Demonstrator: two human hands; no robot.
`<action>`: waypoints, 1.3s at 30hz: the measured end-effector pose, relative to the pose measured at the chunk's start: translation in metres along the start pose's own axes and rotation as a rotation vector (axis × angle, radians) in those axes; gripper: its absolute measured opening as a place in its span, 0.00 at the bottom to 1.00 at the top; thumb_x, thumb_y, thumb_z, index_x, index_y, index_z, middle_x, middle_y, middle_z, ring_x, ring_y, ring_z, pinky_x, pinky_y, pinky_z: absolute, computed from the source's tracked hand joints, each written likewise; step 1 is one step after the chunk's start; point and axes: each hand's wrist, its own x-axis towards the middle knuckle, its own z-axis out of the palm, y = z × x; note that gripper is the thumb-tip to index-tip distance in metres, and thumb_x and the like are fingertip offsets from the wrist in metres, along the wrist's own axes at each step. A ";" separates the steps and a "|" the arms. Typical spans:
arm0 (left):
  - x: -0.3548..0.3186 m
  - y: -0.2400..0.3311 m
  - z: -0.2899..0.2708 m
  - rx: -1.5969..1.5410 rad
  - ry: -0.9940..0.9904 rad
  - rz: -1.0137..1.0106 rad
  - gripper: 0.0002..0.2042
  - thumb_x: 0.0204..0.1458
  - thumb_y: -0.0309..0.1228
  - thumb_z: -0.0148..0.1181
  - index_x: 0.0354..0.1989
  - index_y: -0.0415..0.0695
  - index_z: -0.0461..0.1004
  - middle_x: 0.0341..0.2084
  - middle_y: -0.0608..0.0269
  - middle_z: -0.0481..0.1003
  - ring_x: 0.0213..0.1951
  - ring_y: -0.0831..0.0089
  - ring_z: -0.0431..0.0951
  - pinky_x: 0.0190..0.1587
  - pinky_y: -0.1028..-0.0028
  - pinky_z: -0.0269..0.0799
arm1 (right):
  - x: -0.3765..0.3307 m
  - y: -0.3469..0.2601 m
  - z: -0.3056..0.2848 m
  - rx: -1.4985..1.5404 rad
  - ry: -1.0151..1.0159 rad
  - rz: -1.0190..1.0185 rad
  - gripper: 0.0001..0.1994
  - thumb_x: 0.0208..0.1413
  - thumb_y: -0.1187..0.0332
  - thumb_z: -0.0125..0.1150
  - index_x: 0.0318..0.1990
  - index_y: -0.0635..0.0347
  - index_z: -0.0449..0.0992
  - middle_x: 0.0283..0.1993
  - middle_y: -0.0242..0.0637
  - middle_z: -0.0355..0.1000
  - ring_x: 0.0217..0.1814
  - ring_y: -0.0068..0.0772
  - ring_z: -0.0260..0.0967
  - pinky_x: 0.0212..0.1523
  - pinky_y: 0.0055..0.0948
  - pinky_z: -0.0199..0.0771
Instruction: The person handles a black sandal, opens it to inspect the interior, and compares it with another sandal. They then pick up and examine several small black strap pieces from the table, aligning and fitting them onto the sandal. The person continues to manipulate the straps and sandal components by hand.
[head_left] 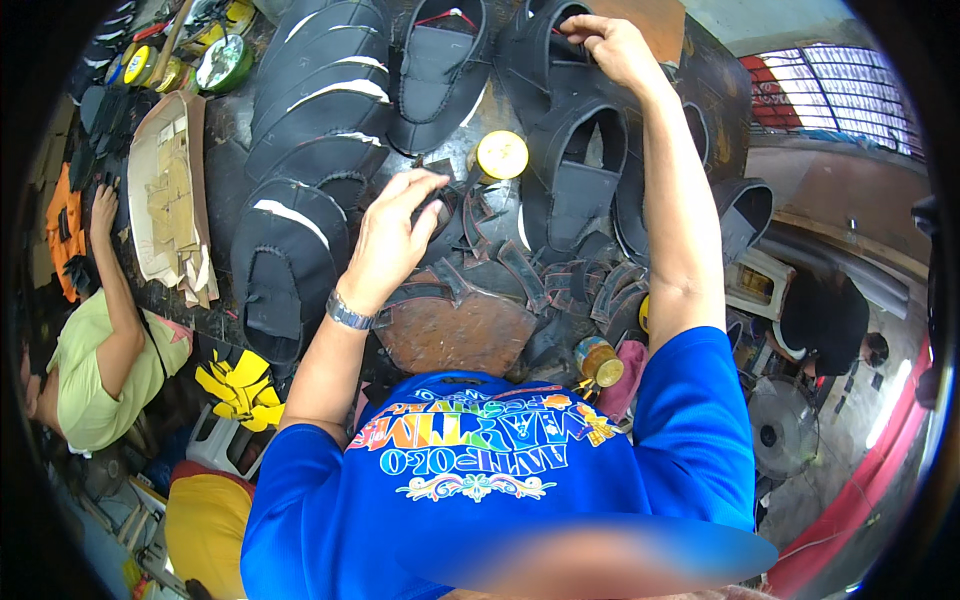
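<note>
My left hand, with a metal watch on its wrist, is above the middle of the bench. Its fingers and thumb close around a dark strap piece, partly hidden by the hand. At the far side my right hand bends its fingers at the rim of a black shoe with a red edge showing inside. Nearer stands another black open-topped shoe. One more black shoe sits between my hands, beyond the left one. Dark strap pieces with red stitching lie heaped in front of me.
A row of overlapping black shoes runs along the left. Among the shoes sits a round yellow lid. A brown worn board and a glass jar are near me. A co-worker in a yellow-green shirt reaches in at left, beside a cardboard box.
</note>
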 end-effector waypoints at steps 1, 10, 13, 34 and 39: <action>0.008 0.000 0.003 0.002 0.006 0.029 0.13 0.55 0.21 0.59 0.49 0.36 0.77 0.46 0.48 0.76 0.48 0.52 0.79 0.52 0.66 0.74 | -0.006 0.004 -0.004 0.064 0.025 0.064 0.16 0.60 0.78 0.51 0.52 0.59 0.81 0.46 0.39 0.81 0.52 0.31 0.78 0.57 0.29 0.75; 0.119 -0.003 0.037 0.073 0.080 0.076 0.13 0.54 0.27 0.62 0.48 0.39 0.79 0.44 0.49 0.78 0.46 0.56 0.80 0.50 0.65 0.74 | -0.067 -0.024 -0.011 -0.002 0.123 -0.004 0.11 0.58 0.65 0.63 0.46 0.56 0.83 0.42 0.44 0.81 0.45 0.40 0.80 0.50 0.33 0.76; 0.142 -0.002 0.048 0.005 0.019 0.079 0.13 0.54 0.28 0.61 0.48 0.41 0.79 0.46 0.51 0.78 0.45 0.57 0.81 0.49 0.65 0.76 | -0.086 -0.030 -0.016 0.051 0.058 0.094 0.11 0.60 0.66 0.64 0.46 0.61 0.82 0.42 0.37 0.81 0.44 0.30 0.78 0.50 0.28 0.75; 0.217 0.041 0.073 0.187 0.050 0.534 0.11 0.53 0.32 0.63 0.43 0.43 0.78 0.37 0.51 0.77 0.42 0.51 0.78 0.46 0.61 0.74 | -0.156 -0.027 -0.056 0.188 0.689 0.023 0.16 0.53 0.76 0.57 0.49 0.59 0.80 0.49 0.43 0.79 0.47 0.37 0.79 0.51 0.31 0.76; 0.219 0.089 -0.019 -0.045 0.121 0.072 0.12 0.54 0.30 0.62 0.44 0.38 0.79 0.27 0.62 0.77 0.26 0.74 0.75 0.32 0.75 0.70 | -0.115 0.003 -0.102 0.208 0.966 -0.121 0.12 0.58 0.75 0.57 0.48 0.65 0.79 0.44 0.41 0.80 0.46 0.34 0.77 0.50 0.29 0.73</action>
